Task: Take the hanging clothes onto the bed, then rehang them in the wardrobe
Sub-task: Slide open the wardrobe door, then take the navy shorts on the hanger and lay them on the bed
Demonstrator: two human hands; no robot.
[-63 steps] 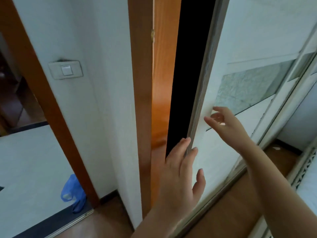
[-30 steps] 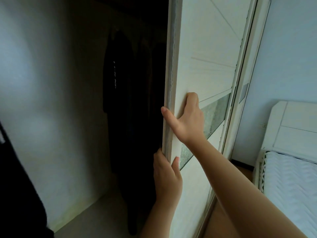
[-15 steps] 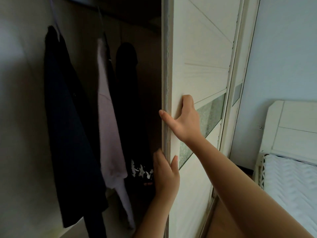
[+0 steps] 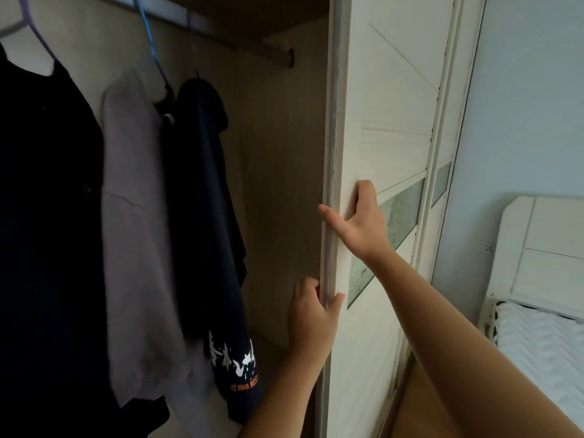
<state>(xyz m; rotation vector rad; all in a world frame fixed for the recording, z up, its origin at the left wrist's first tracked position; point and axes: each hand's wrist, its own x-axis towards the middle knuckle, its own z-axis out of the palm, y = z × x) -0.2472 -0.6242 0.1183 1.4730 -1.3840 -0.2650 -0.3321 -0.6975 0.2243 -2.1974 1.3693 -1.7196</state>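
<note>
The wardrobe stands open on its left side. Three garments hang from the rail [image 4: 221, 33]: a black shirt [image 4: 47, 216] on a purple hanger, a pale lilac shirt [image 4: 136, 232] on a blue hanger, and a dark navy top [image 4: 208, 216] with a white and orange print at its hem. My left hand [image 4: 311, 314] grips the edge of the white sliding door [image 4: 392, 128] low down. My right hand [image 4: 360, 222] grips the same edge higher up, fingers flat on the door face. The bed [image 4: 550, 346] lies at the right.
A white headboard [image 4: 543, 248] stands against the pale blue wall at the right. A second sliding door panel [image 4: 442, 184] sits behind the first. Wooden floor shows between the wardrobe and the bed.
The sliding door has moved right under both hands, opening the wardrobe wider. The view has brightened and the three hanging garments now show clearly.
</note>
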